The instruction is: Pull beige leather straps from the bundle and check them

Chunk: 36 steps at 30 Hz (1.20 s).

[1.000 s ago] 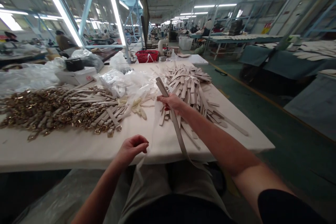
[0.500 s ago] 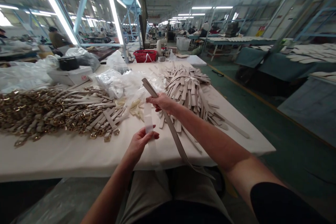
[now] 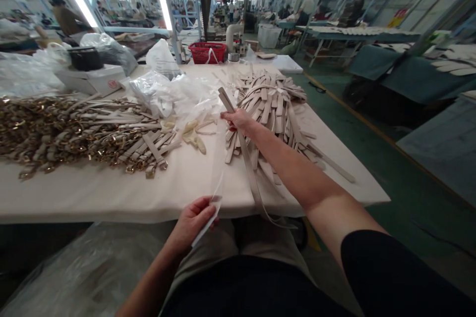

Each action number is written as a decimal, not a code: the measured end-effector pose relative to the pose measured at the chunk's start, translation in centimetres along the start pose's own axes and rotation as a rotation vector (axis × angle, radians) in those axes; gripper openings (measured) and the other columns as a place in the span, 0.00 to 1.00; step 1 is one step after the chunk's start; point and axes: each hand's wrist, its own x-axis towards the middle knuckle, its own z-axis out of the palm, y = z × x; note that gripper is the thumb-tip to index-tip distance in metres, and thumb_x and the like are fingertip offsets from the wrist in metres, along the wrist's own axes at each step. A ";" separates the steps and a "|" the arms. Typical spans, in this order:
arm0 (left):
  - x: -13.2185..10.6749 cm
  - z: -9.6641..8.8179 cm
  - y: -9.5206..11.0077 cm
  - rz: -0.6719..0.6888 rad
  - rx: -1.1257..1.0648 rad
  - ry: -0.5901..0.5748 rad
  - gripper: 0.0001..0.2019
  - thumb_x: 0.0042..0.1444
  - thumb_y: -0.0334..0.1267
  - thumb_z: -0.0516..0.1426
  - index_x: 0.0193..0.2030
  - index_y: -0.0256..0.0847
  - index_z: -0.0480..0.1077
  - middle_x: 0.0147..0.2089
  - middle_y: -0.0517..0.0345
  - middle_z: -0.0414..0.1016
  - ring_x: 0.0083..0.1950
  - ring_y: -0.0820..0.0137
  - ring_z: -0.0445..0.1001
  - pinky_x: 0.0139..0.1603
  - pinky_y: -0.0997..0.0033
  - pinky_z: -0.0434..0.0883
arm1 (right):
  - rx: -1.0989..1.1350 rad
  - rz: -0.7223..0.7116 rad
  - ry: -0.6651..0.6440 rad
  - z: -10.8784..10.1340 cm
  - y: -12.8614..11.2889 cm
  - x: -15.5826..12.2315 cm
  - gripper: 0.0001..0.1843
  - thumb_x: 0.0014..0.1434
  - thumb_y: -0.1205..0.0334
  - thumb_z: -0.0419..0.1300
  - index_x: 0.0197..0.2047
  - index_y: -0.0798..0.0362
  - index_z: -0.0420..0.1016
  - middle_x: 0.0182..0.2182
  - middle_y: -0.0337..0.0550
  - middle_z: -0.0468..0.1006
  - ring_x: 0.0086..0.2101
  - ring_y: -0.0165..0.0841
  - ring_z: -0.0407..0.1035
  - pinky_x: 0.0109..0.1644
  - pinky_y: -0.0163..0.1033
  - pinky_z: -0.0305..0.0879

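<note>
My right hand (image 3: 240, 120) is closed round a long beige strap (image 3: 248, 168); the strap's top end sticks up past my fingers and its tail hangs over the table's front edge toward my lap. It is held over a pile of plain beige straps (image 3: 273, 106). My left hand (image 3: 193, 220) is lower, just off the table edge (image 3: 111, 210) above my lap, pinching a thin clear plastic sleeve (image 3: 211, 208).
A heap of straps with gold buckles and chains (image 3: 74, 133) covers the table's left. Crumpled clear bags (image 3: 171, 96) lie behind, with a white box (image 3: 91, 79) and a red basket (image 3: 207, 52) farther back. A green aisle runs at right; other people work at distant tables.
My left hand has dropped from table height to the table's edge, pulling the clear sleeve down off the strap. My right hand has moved slightly away with the strap.
</note>
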 end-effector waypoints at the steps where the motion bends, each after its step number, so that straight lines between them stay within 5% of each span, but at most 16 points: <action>1: -0.4 -0.1 -0.2 -0.028 0.019 -0.028 0.26 0.43 0.52 0.69 0.45 0.38 0.78 0.27 0.59 0.75 0.26 0.73 0.68 0.28 0.75 0.64 | -0.002 0.004 0.008 -0.1 0.2 0.1 0.08 0.63 0.66 0.62 0.32 0.57 0.70 0.16 0.28 0.61 0.17 0.21 0.53 0.23 0.27 0.57; 8: -1.0 -0.3 -1.3 -0.181 0.042 -0.256 0.18 0.40 0.46 0.72 0.37 0.38 0.81 0.30 0.56 0.78 0.29 0.72 0.70 0.33 0.74 0.67 | -0.007 0.022 0.046 0.2 0.6 0.4 0.09 0.63 0.65 0.62 0.31 0.56 0.68 0.16 0.28 0.61 0.18 0.21 0.55 0.24 0.26 0.58; 14: -0.4 0.9 -1.1 -0.189 0.173 -0.379 0.18 0.45 0.52 0.69 0.29 0.36 0.81 0.27 0.52 0.79 0.27 0.70 0.72 0.34 0.71 0.68 | 0.025 0.007 0.028 0.8 0.9 0.8 0.10 0.62 0.64 0.64 0.31 0.55 0.69 0.15 0.27 0.62 0.18 0.21 0.56 0.23 0.26 0.59; 19: 0.7 1.2 -0.3 -0.089 -0.008 -0.144 0.20 0.40 0.52 0.71 0.28 0.35 0.81 0.27 0.51 0.79 0.29 0.70 0.73 0.35 0.73 0.70 | 0.090 0.061 -0.055 -0.1 1.6 -1.6 0.17 0.68 0.49 0.58 0.35 0.55 0.68 0.14 0.28 0.63 0.15 0.21 0.53 0.20 0.27 0.60; 26: 2.9 1.9 2.6 0.056 -0.408 0.179 0.21 0.26 0.44 0.77 0.25 0.35 0.76 0.26 0.59 0.77 0.28 0.75 0.73 0.34 0.77 0.74 | 0.182 0.089 -0.242 -2.0 5.9 -12.2 0.34 0.69 0.34 0.35 0.39 0.54 0.68 0.15 0.33 0.69 0.11 0.22 0.45 0.15 0.29 0.54; 31: 4.4 3.7 3.4 0.098 -0.539 0.221 0.20 0.28 0.39 0.76 0.26 0.36 0.74 0.28 0.60 0.77 0.28 0.76 0.74 0.33 0.77 0.76 | 0.214 0.067 -0.127 -3.2 10.1 -19.2 0.27 0.63 0.35 0.52 0.31 0.53 0.68 0.15 0.33 0.69 0.12 0.23 0.51 0.14 0.29 0.49; 36: 5.5 4.8 3.7 0.081 -0.551 0.259 0.13 0.38 0.37 0.73 0.27 0.38 0.74 0.30 0.57 0.80 0.30 0.71 0.77 0.33 0.72 0.77 | 0.302 0.069 0.094 -4.7 11.5 -22.3 0.28 0.52 0.35 0.64 0.33 0.53 0.67 0.16 0.30 0.67 0.14 0.22 0.54 0.16 0.28 0.48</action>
